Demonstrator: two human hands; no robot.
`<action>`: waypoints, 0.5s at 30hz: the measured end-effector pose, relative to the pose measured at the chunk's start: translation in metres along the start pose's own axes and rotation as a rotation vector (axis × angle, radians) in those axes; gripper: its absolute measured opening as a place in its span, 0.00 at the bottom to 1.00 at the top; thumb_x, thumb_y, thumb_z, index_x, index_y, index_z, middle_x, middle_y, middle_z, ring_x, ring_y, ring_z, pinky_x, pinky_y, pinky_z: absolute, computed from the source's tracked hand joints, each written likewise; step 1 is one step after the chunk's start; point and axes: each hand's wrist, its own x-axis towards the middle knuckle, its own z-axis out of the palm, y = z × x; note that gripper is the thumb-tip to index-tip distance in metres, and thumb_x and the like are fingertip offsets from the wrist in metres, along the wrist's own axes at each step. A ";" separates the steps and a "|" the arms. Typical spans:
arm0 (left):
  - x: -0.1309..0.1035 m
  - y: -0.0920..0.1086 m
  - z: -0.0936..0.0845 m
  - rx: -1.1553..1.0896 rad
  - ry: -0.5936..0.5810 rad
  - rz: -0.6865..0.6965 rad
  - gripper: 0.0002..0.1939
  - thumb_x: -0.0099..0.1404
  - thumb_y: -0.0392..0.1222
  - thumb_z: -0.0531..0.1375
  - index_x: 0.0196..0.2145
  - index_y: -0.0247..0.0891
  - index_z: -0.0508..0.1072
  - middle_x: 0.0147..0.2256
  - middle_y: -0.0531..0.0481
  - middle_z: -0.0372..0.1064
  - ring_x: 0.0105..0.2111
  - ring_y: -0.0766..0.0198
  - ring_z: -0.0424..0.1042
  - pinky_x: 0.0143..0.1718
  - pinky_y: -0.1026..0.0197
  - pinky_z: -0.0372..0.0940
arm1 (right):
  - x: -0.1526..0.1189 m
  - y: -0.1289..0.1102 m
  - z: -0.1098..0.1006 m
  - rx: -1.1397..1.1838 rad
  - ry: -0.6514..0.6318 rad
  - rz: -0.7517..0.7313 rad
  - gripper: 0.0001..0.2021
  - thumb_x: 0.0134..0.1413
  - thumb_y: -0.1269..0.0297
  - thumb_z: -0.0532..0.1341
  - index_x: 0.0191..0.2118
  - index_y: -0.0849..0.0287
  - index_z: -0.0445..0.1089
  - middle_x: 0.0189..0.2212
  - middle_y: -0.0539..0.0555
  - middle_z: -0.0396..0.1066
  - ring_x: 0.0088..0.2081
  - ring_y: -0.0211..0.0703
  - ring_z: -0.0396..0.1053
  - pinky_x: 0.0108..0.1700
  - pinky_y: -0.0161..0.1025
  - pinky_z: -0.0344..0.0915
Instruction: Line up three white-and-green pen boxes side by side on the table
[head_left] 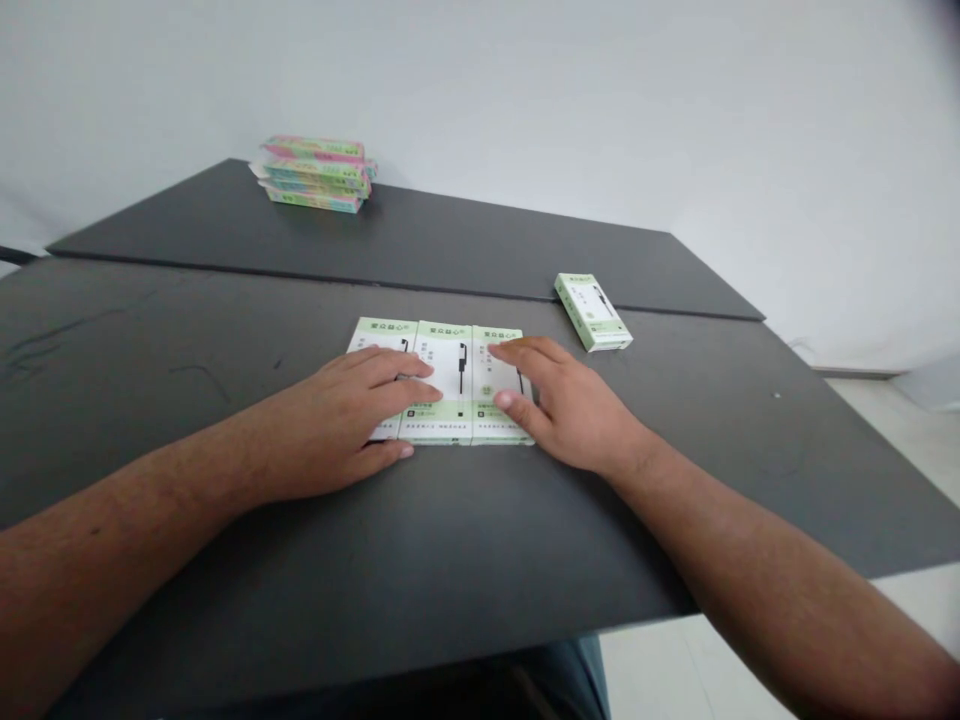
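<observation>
Three green-and-white boxes lie flat, edge to edge in a row: a left box (386, 431), a middle box (444, 382) and a right box (484, 378), each with a pen printed on it. My left hand (352, 415) rests with fingers spread over the left box, its fingertips reaching the middle box. My right hand (566, 400) lies over the right box, fingers apart, covering its right side. Neither hand is closed around a box.
A similar green-and-white box (592, 311) lies tilted on the dark table (420, 560), beyond my right hand. Several pink-and-green packages (319, 178) are stacked at the back left, on another dark tabletop (480, 235) near the wall.
</observation>
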 end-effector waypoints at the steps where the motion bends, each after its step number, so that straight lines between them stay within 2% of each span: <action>1: 0.000 0.000 0.000 -0.001 0.003 0.000 0.26 0.77 0.48 0.71 0.69 0.46 0.86 0.71 0.36 0.80 0.73 0.33 0.77 0.80 0.27 0.70 | 0.003 0.009 -0.004 -0.020 0.062 0.026 0.28 0.85 0.46 0.63 0.75 0.58 0.78 0.69 0.69 0.83 0.72 0.66 0.81 0.76 0.66 0.80; 4: 0.000 -0.001 0.001 0.013 0.010 0.005 0.26 0.77 0.48 0.70 0.69 0.46 0.85 0.71 0.35 0.80 0.72 0.33 0.78 0.79 0.26 0.70 | 0.013 0.045 -0.018 -0.161 0.244 0.194 0.26 0.77 0.53 0.67 0.73 0.58 0.81 0.67 0.71 0.82 0.69 0.69 0.81 0.74 0.69 0.79; 6: 0.000 -0.001 0.001 0.025 0.006 0.009 0.26 0.77 0.48 0.70 0.70 0.46 0.85 0.71 0.35 0.80 0.72 0.33 0.78 0.79 0.26 0.71 | 0.018 0.071 -0.025 -0.297 0.337 0.342 0.29 0.73 0.54 0.69 0.73 0.62 0.80 0.69 0.76 0.81 0.73 0.76 0.76 0.77 0.74 0.71; 8: 0.001 -0.001 0.002 0.032 0.003 0.009 0.26 0.77 0.48 0.69 0.70 0.46 0.85 0.71 0.35 0.80 0.72 0.33 0.78 0.78 0.26 0.72 | 0.020 0.094 -0.028 -0.364 0.320 0.475 0.35 0.73 0.54 0.69 0.77 0.67 0.76 0.73 0.79 0.78 0.78 0.80 0.70 0.81 0.76 0.65; 10: 0.001 -0.002 0.002 0.033 0.001 0.004 0.26 0.78 0.49 0.69 0.70 0.46 0.85 0.71 0.35 0.80 0.72 0.33 0.78 0.78 0.26 0.72 | 0.020 0.111 -0.026 -0.358 0.256 0.605 0.39 0.73 0.51 0.69 0.81 0.66 0.71 0.76 0.79 0.75 0.80 0.80 0.68 0.81 0.76 0.63; 12: 0.001 -0.002 0.002 0.028 0.002 -0.004 0.27 0.77 0.49 0.69 0.70 0.47 0.85 0.71 0.36 0.80 0.72 0.33 0.78 0.78 0.27 0.72 | 0.020 0.120 -0.023 -0.324 0.181 0.704 0.43 0.70 0.50 0.70 0.83 0.66 0.68 0.77 0.80 0.74 0.79 0.82 0.69 0.80 0.77 0.65; 15: 0.001 -0.001 0.001 0.013 0.003 -0.012 0.27 0.76 0.48 0.70 0.70 0.48 0.85 0.71 0.37 0.80 0.72 0.34 0.78 0.79 0.27 0.72 | 0.022 0.124 -0.023 -0.284 0.141 0.739 0.44 0.66 0.53 0.71 0.82 0.67 0.68 0.75 0.80 0.77 0.76 0.83 0.74 0.78 0.76 0.69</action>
